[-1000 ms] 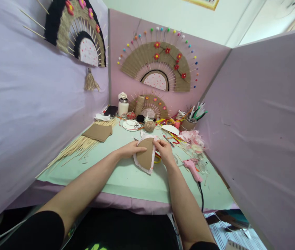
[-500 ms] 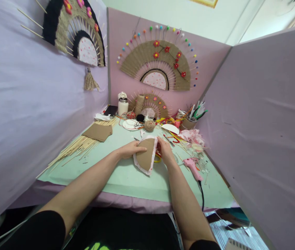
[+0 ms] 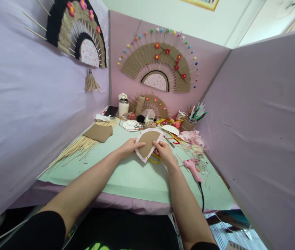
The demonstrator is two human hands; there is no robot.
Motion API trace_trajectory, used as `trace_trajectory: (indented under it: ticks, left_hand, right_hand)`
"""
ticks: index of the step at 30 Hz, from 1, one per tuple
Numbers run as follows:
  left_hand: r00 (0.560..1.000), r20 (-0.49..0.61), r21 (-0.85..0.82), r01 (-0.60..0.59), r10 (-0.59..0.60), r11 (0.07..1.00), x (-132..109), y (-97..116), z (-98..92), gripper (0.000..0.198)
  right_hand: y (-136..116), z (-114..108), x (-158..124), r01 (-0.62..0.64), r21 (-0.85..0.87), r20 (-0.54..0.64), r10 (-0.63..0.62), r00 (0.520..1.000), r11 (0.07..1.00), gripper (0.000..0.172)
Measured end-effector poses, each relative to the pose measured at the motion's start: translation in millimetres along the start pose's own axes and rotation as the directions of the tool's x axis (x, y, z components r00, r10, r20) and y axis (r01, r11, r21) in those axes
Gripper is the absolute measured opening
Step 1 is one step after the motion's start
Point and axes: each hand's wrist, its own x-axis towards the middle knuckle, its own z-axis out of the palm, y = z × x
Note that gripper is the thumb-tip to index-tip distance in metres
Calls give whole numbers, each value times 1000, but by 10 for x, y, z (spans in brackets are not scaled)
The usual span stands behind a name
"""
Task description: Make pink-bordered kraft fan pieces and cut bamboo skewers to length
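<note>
Between my two hands is a half-round cardboard piece [image 3: 148, 143], its brown back facing me and a white-pink fabric border folded over its edge. My left hand [image 3: 131, 147] grips its left side, thumb flat on the cardboard and fingers behind. On the right edge my right hand [image 3: 163, 151] pinches it, thumb in front; its other fingers are partly hidden. Below and behind the piece, close to my right hand, show the yellow handles of what look like scissors [image 3: 155, 159].
A pink glue gun [image 3: 194, 170] with a black cord lies at right. Thin wooden sticks [image 3: 75, 147] and a cardboard sheet [image 3: 98, 133] lie at left. A white bottle [image 3: 123, 106], twine ball [image 3: 150, 124] and tool pot [image 3: 188, 124] stand at the back. Decorated fans [image 3: 134, 57] hang on the partitions.
The cardboard piece has turned, its pointed lower end swinging left and its curved edge now facing up. My right thumb has come onto its front face.
</note>
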Motion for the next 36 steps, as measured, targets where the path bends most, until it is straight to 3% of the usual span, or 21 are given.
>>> trace_trajectory:
  ticks: [4, 7, 10, 13, 17, 19, 26, 32, 36]
  left_hand:
    - [998, -62, -83, -26, 21, 996, 8, 54, -22, 53]
    - [997, 63, -173, -20, 32, 985, -33, 89, 5, 62]
    - [978, 186, -97, -81, 98, 992, -72, 59, 101, 57]
    - [963, 187, -10, -194, 192, 981, -70, -15, 210, 62]
    - [978, 56, -92, -194, 200, 977, -21, -91, 239, 53]
    - [977, 19, -151, -206, 211, 967, 2, -105, 217, 53]
    - [976, 46, -208, -200, 213, 957, -1, -55, 193, 57]
    - [970, 10, -199, -236, 243, 951, -5, -14, 151, 64]
    - [967, 54, -193, -234, 248, 953, -17, -5, 141, 59]
  right_hand:
    - [-39, -10, -5, 79, 186, -118, -58, 991, 979, 38]
    - [-105, -27, -1, 108, 400, -196, -30, 980, 910, 32]
    - [-142, 6, -12, 64, 504, -171, 26, 985, 861, 26]
    - [-129, 105, -43, -2, 569, -74, 54, 996, 822, 24]
    - [-80, 223, -77, -103, 532, 75, 75, 994, 840, 24]
    - [-61, 236, -81, -118, 501, 95, 82, 992, 857, 24]
    - [-60, 186, -66, -12, 466, -62, 46, 997, 885, 26]
    - [-77, 179, -57, -4, 485, -90, 54, 994, 874, 27]
    - [-60, 170, -35, 6, 513, -108, 58, 992, 858, 25]
